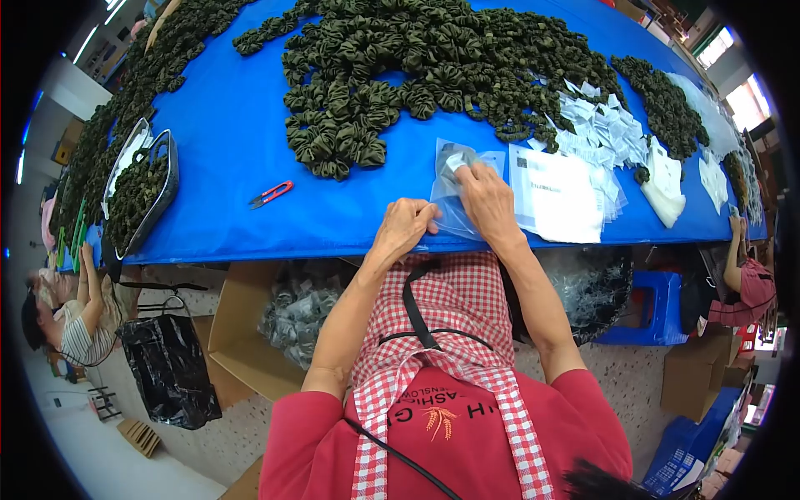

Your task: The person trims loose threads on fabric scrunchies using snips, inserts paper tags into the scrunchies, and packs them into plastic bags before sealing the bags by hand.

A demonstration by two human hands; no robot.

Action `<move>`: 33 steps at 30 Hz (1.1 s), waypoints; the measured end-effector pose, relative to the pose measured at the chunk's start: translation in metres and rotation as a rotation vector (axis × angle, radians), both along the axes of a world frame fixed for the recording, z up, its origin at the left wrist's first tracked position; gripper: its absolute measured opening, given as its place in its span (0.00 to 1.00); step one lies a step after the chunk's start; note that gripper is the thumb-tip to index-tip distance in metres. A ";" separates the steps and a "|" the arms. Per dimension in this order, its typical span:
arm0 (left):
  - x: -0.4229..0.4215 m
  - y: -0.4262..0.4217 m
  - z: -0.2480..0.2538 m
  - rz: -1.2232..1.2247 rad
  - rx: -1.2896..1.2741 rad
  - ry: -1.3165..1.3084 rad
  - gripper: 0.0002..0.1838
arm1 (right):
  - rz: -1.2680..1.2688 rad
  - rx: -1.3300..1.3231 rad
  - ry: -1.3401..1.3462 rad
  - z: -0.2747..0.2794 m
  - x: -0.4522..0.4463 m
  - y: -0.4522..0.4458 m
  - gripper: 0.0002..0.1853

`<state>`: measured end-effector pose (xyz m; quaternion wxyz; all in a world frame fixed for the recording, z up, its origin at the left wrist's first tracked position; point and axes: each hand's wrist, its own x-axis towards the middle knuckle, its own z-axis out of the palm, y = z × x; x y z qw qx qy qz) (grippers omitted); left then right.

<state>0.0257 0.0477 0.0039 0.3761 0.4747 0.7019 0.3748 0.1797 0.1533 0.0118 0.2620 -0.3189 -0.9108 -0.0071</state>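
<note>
A clear plastic bag [448,212] lies near the front edge of the blue table, with a small whitish piece [456,161] showing at its top. My left hand [405,227] is closed at the bag's lower left edge, thumb and finger pinched together. From above, my right hand [486,198] grips the bag beside the whitish piece, its fingertips curled and partly hidden. A stack of flat clear bags with printing [557,196] sits just right of my right hand. Dark green scrunchies [342,117] are heaped beyond both hands.
Red thread snips [272,194] lie on the blue table [225,167], left of the hands. A basket of scrunchies [137,200] stands farther left. White paper labels [602,133] are piled at right. Under the table are a cardboard box [242,321] and blue stool [654,308]. Other people sit at both sides.
</note>
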 end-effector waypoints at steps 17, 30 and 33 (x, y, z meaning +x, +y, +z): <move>-0.008 -0.019 -0.014 -0.030 -0.042 -0.350 0.14 | 0.149 -0.150 0.229 -0.014 0.009 -0.056 0.07; -0.005 -0.013 -0.017 0.098 -0.036 -0.430 0.17 | 0.001 -0.795 0.984 -0.015 0.040 -0.069 0.04; -0.009 -0.021 -0.009 0.000 -0.125 -0.349 0.17 | 0.059 -0.982 1.455 -0.008 0.114 -0.060 0.03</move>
